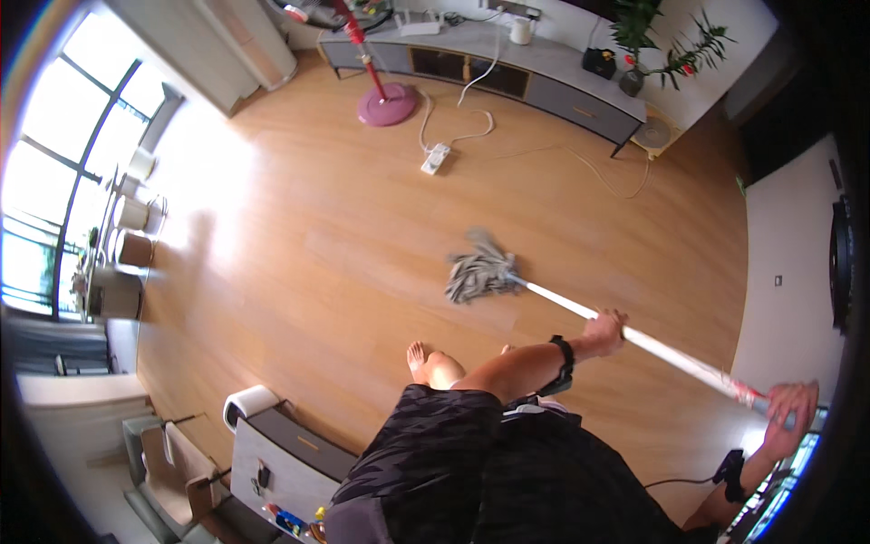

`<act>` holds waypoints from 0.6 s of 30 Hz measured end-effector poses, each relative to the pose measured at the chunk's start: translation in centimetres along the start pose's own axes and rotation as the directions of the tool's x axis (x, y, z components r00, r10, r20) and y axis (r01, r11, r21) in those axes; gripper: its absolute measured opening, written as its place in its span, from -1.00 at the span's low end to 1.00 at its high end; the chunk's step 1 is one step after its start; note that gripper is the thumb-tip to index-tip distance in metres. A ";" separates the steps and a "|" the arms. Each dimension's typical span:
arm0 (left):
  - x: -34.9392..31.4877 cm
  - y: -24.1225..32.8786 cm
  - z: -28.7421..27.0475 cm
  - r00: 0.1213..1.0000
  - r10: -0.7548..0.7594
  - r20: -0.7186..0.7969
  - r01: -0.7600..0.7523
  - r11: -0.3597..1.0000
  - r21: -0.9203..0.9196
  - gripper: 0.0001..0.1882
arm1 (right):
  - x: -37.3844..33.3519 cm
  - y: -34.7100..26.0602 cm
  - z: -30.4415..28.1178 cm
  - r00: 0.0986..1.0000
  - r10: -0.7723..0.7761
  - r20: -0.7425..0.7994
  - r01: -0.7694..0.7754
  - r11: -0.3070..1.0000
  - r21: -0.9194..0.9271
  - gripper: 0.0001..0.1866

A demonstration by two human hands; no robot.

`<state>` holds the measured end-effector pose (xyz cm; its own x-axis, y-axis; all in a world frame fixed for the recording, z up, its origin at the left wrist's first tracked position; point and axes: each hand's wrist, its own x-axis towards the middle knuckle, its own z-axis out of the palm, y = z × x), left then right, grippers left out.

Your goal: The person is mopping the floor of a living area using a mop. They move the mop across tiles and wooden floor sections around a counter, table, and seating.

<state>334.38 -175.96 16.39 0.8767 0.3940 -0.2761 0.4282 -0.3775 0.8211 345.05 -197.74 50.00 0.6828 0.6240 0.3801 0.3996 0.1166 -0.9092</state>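
Observation:
A string mop with a long white handle [684,363] slants across the right half of the head view. Its grey string head [480,272] lies on the wooden floor in front of my feet, a little smeared by motion. My left hand [604,334] is wrapped round the handle at about its middle. Higher up, my right hand [792,408] closes round the handle's end near a red-marked part. Both wrists wear black bands. My bare left foot [417,356] shows just short of the mop head.
A white power strip [436,160] with trailing cords lies on the floor ahead. Behind it stand a fan's pink round base [387,104] and a low grey TV cabinet [580,100]. Several pots [132,213] line the window side. A low table [276,453] is at lower left.

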 end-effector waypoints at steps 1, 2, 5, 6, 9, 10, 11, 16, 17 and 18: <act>1.5 0.0 2.4 0.998 0.049 0.025 -0.049 0.999 -0.013 -0.75 | -1.2 0.3 -2.0 0.999 -0.036 -0.025 0.035 0.998 -0.054 -0.82; 2.4 0.5 3.4 0.992 0.109 0.062 -0.107 0.994 -0.035 -0.75 | -1.8 0.6 -3.0 0.996 -0.069 0.055 0.072 0.995 -0.066 -0.82; 3.6 1.3 4.4 0.961 0.178 0.213 -0.186 0.982 0.018 -0.74 | -3.9 0.6 -5.2 0.987 -0.065 0.144 0.079 0.992 -0.094 -0.82; 3.5 1.2 4.3 0.948 0.190 0.254 -0.207 0.978 0.039 -0.74 | -4.8 0.9 -6.0 0.989 -0.052 0.136 0.066 0.993 -0.101 -0.82; 3.0 1.1 2.1 0.945 0.141 0.295 -0.182 0.976 0.116 -0.77 | -5.3 1.8 -6.3 0.999 -0.004 -0.052 -0.001 0.996 -0.087 -0.83; 3.0 0.5 0.9 0.942 0.109 0.316 -0.166 0.973 0.158 -0.77 | -4.5 2.2 -5.0 1.000 0.010 0.024 -0.011 1.000 0.005 -0.84; 3.2 -0.9 -0.1 0.945 0.104 0.311 -0.166 0.970 0.180 -0.77 | -3.7 2.8 -3.5 0.994 0.018 0.103 -0.028 0.995 0.095 -0.84; 3.2 -10.5 -10.8 0.970 0.032 0.240 -0.089 0.970 0.228 -0.82 | -0.8 7.0 7.7 0.996 0.071 0.056 -0.083 0.964 0.254 -0.86; 3.4 -13.1 -13.0 0.978 -0.013 0.210 -0.040 0.968 0.248 -0.83 | -0.1 8.4 10.9 0.995 0.082 0.052 -0.093 0.957 0.275 -0.87; 3.6 -15.2 -16.1 0.972 -0.062 0.227 -0.014 0.948 0.318 -0.84 | 0.5 9.7 13.9 0.994 0.096 0.043 -0.104 0.951 0.292 -0.87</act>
<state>327.51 -155.32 10.96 0.8755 0.2162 -0.4322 0.4634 -0.6295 0.6237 340.77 -185.59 38.97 0.6911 0.6649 0.2834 0.1303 0.2710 -0.9537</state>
